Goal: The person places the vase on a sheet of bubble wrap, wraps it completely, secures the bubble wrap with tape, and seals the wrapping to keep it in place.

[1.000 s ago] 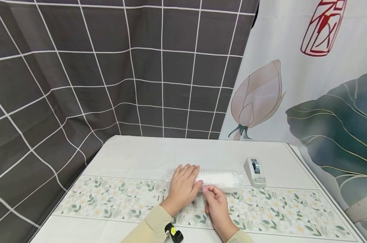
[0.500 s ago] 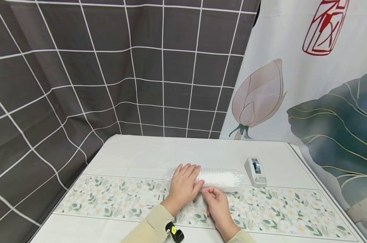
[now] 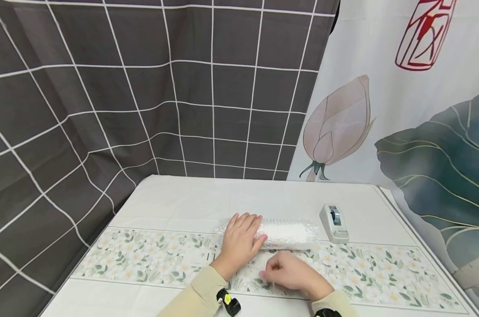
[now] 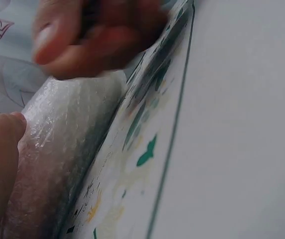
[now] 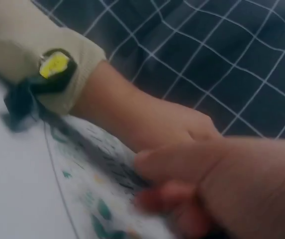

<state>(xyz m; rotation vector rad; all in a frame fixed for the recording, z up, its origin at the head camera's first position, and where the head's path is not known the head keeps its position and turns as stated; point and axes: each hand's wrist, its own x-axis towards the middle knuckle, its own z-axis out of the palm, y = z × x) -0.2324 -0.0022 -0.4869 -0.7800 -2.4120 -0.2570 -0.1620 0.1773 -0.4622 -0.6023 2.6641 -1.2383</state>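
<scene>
A bubble-wrapped white roll lies crosswise near the middle of the table. My left hand presses flat on the roll's left part, fingers extended and slightly apart. In the left wrist view the clear bubble wrap shows its shiny, bumpy surface beside the left thumb. My right hand is in front of the roll, apart from it, with its fingers bent inward. Motion blurs that hand in both wrist views, and I cannot tell whether something small is between its fingertips.
A white tape dispenser stands just right of the roll. A white table cover with a floral band lies underneath. A dark grid curtain and a white printed curtain hang behind the table.
My right hand has left the roll's front edge, where its fingertips were pinched, moving toward me and turning sideways. My left hand and the roll have stayed in place.
</scene>
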